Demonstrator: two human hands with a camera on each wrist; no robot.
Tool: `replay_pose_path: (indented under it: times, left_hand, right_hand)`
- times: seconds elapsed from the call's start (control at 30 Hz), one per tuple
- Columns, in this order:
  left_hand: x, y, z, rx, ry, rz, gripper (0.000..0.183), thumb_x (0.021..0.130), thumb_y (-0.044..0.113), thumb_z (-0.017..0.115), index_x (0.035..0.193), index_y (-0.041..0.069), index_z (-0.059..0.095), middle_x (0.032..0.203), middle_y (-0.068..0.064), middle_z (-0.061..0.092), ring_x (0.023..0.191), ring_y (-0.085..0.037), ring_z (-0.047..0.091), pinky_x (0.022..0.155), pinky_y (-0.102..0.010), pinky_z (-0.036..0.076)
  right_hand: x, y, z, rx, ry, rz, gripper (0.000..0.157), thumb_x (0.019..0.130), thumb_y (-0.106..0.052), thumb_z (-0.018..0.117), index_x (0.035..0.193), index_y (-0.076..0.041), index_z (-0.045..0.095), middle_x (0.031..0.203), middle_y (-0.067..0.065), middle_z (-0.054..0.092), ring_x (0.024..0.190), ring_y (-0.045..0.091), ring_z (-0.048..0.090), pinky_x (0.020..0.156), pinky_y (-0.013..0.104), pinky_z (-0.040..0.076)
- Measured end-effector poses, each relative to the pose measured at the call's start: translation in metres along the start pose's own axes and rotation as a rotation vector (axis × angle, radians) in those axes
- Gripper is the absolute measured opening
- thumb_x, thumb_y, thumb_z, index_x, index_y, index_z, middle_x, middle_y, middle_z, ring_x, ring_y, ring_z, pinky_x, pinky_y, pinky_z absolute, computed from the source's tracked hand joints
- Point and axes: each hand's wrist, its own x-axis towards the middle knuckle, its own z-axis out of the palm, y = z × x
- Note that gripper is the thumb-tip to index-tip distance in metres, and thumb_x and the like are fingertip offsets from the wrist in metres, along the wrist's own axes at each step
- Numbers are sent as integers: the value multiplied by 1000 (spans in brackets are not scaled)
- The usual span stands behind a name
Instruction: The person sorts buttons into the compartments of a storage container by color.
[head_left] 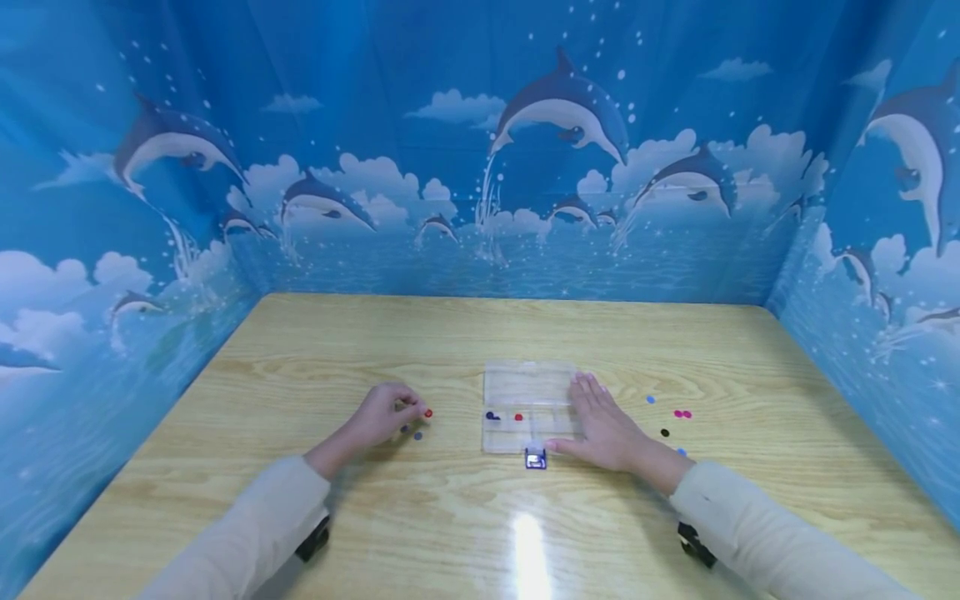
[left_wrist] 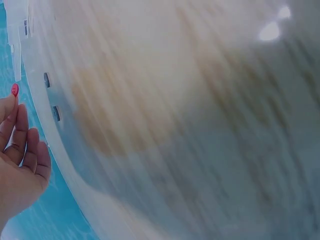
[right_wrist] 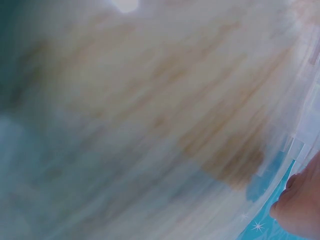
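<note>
My left hand (head_left: 386,412) pinches a small red button (head_left: 428,413) between thumb and fingertip, a little above the table. Its round face with holes shows in the left wrist view, where the red button (left_wrist: 15,90) stands at the fingertips. Two dark buttons (head_left: 417,436) lie beneath that hand. In the middle sits a clear plastic compartment box (head_left: 510,442) with its lid (head_left: 525,382) laid back. Dark buttons (head_left: 491,416) and a red button (head_left: 518,417) lie in its compartments. My right hand (head_left: 606,429) rests with straight fingers against the box's right side, covering part of it.
Right of the right hand lie two pink buttons (head_left: 682,414), a blue button (head_left: 650,399), a black button (head_left: 664,432) and another blue button (head_left: 681,452). A blue latch (head_left: 536,459) is at the box's front edge. Dolphin-print curtains (head_left: 480,167) surround the wooden table (head_left: 375,333).
</note>
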Motion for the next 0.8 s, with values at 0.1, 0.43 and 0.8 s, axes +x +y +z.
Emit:
replay_pose_path:
  times: [0.1, 0.43, 0.8]
  left_hand:
    - [1, 3, 1, -8, 4, -7, 11, 87, 11, 62, 86, 3, 70, 92, -13, 68, 53, -5, 45, 46, -17, 39]
    - [4, 9, 5, -42, 3, -50, 10, 87, 10, 63, 86, 2, 69, 90, -12, 68, 52, -8, 48, 45, -17, 41]
    - [9, 14, 10, -27, 35, -16, 9, 85, 8, 64, 82, 1, 70, 84, -9, 68, 69, -10, 57, 62, -19, 49]
  right_hand:
    - [0, 0, 0, 2, 1, 1, 102, 84, -63, 49, 142, 13, 16, 151, 28, 10, 141, 42, 7, 116, 50, 12]
    - [-1, 0, 1, 6, -1, 6, 102, 84, -64, 49, 143, 12, 15, 151, 28, 10, 141, 42, 7, 116, 50, 12]
    - [-1, 0, 0, 5, 0, 7, 102, 84, -64, 49, 143, 13, 15, 151, 28, 10, 141, 42, 7, 116, 51, 12]
